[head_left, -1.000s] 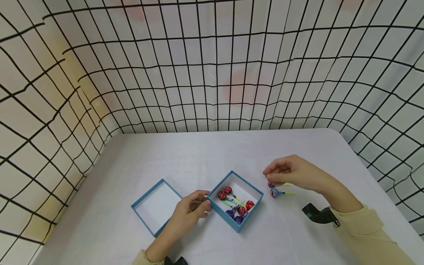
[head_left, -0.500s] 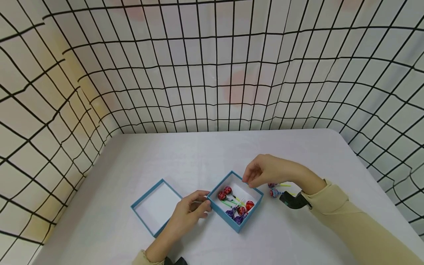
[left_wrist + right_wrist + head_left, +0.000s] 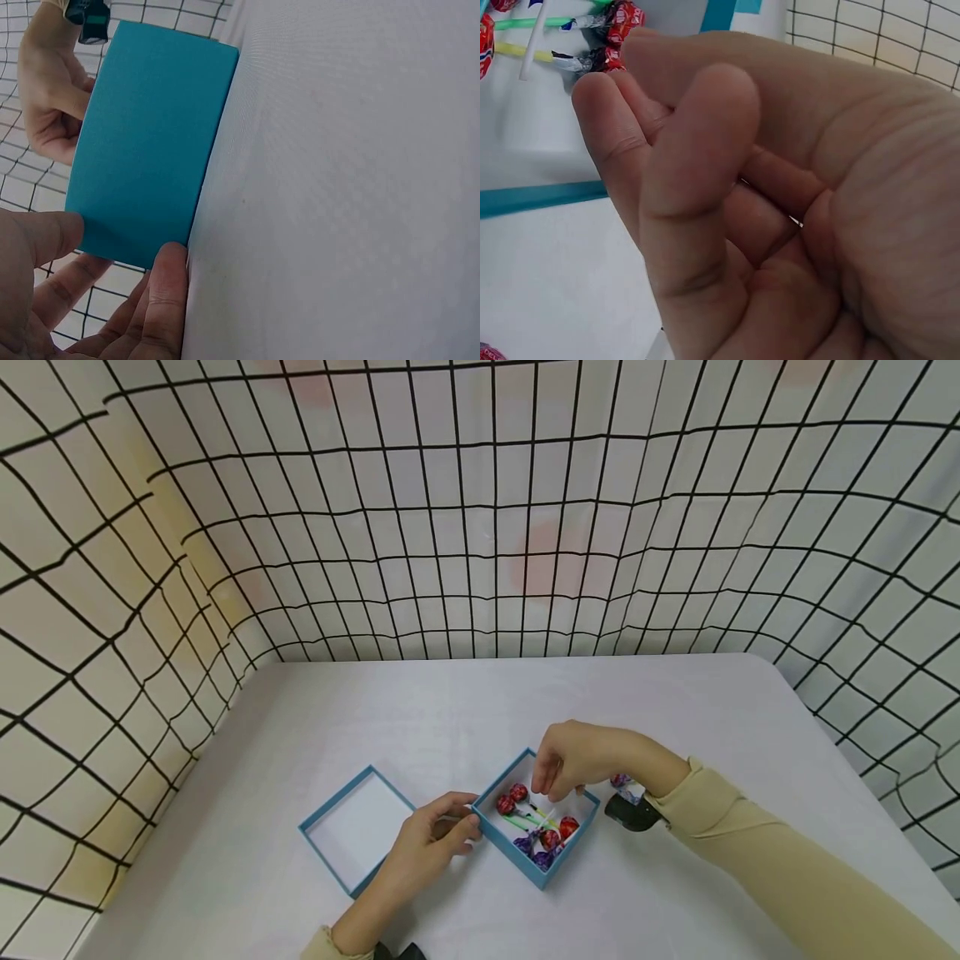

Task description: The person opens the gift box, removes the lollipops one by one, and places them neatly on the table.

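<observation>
A blue open box [image 3: 510, 853] with a white inside stands on the white table. Red and purple wrapped lollipops [image 3: 550, 839] lie in it. My left hand [image 3: 423, 839] grips its left corner; in the left wrist view the thumb and fingertips press against the blue wall [image 3: 154, 142]. Over the box's far right part hangs my right hand [image 3: 577, 760], fingers bent down inside the rim near two red lollipops [image 3: 518, 792]. Whether it holds something is hidden in the head view, and the right wrist view shows no clear object in the curled fingers [image 3: 697, 142].
A shallow blue lid [image 3: 360, 831], white inside, lies left of the box, partly behind the left forearm. Right of the box are more lollipops [image 3: 619, 780], partly covered by the right wrist. Black netting [image 3: 495, 510] rises behind the table and at both sides.
My right hand has moved left from the lollipops on the table, over the box rim, and lowered into the box. The left hand stays at the box corner.
</observation>
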`<state>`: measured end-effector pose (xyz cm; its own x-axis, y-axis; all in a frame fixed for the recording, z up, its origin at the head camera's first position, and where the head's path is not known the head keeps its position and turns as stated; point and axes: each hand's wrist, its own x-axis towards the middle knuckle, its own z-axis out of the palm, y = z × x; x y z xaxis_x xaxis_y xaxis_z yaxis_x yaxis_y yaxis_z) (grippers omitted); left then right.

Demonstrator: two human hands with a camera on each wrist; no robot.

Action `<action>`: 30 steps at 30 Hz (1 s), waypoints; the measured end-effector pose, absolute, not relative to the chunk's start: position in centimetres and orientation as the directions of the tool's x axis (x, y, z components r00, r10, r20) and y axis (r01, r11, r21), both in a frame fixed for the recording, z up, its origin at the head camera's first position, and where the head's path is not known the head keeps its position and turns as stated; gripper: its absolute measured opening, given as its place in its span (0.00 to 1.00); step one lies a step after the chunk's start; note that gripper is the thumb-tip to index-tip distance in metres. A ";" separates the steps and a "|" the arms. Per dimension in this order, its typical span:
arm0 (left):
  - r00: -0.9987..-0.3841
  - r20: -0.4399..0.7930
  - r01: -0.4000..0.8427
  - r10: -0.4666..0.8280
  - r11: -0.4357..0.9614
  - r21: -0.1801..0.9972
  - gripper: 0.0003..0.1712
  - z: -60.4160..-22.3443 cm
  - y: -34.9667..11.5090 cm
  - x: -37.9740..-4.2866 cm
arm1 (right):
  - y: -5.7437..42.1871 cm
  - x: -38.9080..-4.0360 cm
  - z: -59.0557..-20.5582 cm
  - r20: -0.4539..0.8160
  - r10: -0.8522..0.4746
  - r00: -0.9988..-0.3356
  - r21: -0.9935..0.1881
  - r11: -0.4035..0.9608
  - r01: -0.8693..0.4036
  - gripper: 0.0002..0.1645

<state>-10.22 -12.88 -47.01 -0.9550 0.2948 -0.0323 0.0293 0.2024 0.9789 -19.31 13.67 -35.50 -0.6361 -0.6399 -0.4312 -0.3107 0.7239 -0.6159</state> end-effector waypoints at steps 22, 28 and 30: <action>-0.953 -0.027 0.036 0.303 0.201 0.979 0.19 -47.1 -12.9 -10.2 | 10.8 -17.7 -36.4 -0.463 -0.579 -0.671 -0.490 0.798 -0.350 0.08; -0.952 -0.030 0.031 0.305 0.193 0.981 0.19 -47.1 -12.9 -10.3 | 10.3 -17.2 -36.7 -0.448 -0.569 -0.690 -0.437 0.812 -0.385 0.11; -0.952 -0.033 0.028 0.305 0.191 0.981 0.19 -47.0 -12.9 -10.3 | 10.2 -17.1 -36.9 -0.449 -0.559 -0.696 -0.426 0.819 -0.383 0.11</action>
